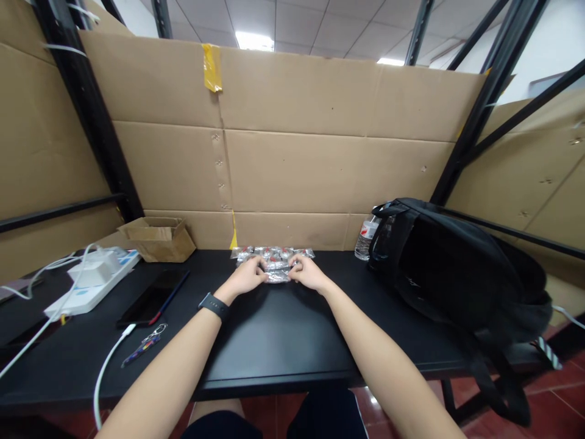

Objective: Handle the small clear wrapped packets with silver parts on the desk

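Both hands are at the far side of the black table, facing each other. My left hand (247,275), with a dark watch on its wrist, pinches the left end of a shiny clear plastic packet (277,276). At the packet's right end, my right hand (307,273) has its fingers curled and closed on it. Just behind lie several similar shiny packets (274,251) with small red marks, in rows near the cardboard wall. What is inside the packets is too small to make out.
On the left are an open cardboard box (158,241), a white power strip (98,283), a dark tablet (153,297), a white cable (107,360) and a keychain (145,344). A black backpack (457,274) and a water bottle (365,239) stand right. Cardboard panels (297,164) enclose the back.
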Available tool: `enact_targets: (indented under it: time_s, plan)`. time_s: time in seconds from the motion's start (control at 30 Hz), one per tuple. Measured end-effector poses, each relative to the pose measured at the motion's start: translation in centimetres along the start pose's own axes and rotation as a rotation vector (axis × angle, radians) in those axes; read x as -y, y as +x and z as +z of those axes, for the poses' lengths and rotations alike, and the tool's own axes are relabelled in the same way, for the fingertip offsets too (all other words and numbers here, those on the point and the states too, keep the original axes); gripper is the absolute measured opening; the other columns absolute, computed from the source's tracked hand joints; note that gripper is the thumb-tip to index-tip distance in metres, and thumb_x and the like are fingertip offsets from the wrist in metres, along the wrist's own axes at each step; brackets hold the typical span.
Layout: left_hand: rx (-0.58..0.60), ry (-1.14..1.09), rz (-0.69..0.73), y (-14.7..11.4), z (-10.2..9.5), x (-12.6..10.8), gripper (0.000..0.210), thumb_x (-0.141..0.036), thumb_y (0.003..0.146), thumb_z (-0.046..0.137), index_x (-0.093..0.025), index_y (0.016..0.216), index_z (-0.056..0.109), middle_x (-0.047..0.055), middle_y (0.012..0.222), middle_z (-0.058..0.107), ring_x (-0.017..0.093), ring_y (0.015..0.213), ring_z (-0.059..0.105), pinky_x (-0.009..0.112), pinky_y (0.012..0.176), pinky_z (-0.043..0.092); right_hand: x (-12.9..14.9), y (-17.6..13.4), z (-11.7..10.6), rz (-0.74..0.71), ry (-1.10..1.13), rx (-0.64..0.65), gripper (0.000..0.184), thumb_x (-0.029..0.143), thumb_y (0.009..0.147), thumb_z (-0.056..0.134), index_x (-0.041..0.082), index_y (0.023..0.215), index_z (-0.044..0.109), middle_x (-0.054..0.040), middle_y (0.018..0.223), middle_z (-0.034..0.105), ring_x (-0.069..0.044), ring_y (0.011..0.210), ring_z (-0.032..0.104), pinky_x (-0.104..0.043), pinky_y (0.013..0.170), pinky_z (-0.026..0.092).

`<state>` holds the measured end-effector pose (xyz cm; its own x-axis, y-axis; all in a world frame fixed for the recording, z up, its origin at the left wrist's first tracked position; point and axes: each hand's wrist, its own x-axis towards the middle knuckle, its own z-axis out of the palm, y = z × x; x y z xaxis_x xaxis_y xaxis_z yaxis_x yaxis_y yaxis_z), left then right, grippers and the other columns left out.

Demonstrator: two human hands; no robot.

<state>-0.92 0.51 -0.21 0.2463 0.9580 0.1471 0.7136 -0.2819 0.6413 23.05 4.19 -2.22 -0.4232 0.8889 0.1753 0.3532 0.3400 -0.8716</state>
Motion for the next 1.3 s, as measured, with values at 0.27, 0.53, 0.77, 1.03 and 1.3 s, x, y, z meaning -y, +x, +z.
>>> enact_targets:
  time_s: [0.27,0.53,0.77,1.03,1.3]
  plan:
    - [0.013,0.371,0.006,-0.6,0.9,-1.3,0.023,-0.028,0.084,0.056,-0.028,0.104,0.067,0.003,0.093,0.074,0.027,0.101,0.067,0.043,0.095,0.04,1.0,-0.9,0.4,-0.215,-0.487,0.05,0.03,0.011,0.082,0.057,0.022,0.107,0.069,-0.0006,0.084,0.066,-0.015,0.08,0.062,-0.027,0.082,0.047]
    - [0.001,0.412,0.13,-0.9,0.9,-0.9,0.03,-0.048,0.078,0.069,-0.028,0.1,0.071,0.006,0.116,0.069,0.033,0.12,0.055,0.047,0.101,0.038,1.6,-1.3,0.7,-0.197,-0.681,0.074,0.027,0.022,0.085,0.068,0.022,0.112,0.072,-0.009,0.122,0.06,-0.029,0.12,0.05,-0.045,0.103,0.036]
    - [-0.072,0.398,0.036,-0.4,-1.5,0.3,0.025,-0.039,0.093,0.052,-0.025,0.091,0.072,0.008,0.119,0.07,0.031,0.119,0.056,0.045,0.096,0.04,2.2,-1.1,1.1,-0.202,-0.55,-0.043,0.027,0.042,0.098,0.055,0.024,0.108,0.071,-0.0077,0.118,0.063,-0.026,0.119,0.055,-0.042,0.1,0.036]
    - [-0.248,0.556,-0.256,-0.1,-1.6,2.3,0.04,-0.044,0.094,0.044,-0.021,0.087,0.075,0.016,0.103,0.073,0.036,0.111,0.059,0.05,0.092,0.041,1.6,-0.8,-2.5,-0.018,-0.682,-0.202,0.026,0.038,0.089,0.063,0.03,0.114,0.067,-0.0072,0.126,0.06,-0.029,0.122,0.05,-0.046,0.096,0.036]
    - [-0.428,0.556,-0.518,-0.5,-2.0,4.7,0.049,-0.035,0.095,0.033,-0.013,0.131,0.059,0.024,0.139,0.054,0.038,0.127,0.051,0.054,0.099,0.04,-2.9,-1.4,-6.3,0.522,-0.887,-0.268,0.058,0.05,0.1,0.029,0.024,0.151,0.04,-0.0146,0.161,0.031,-0.036,0.146,0.027,-0.06,0.11,0.021]
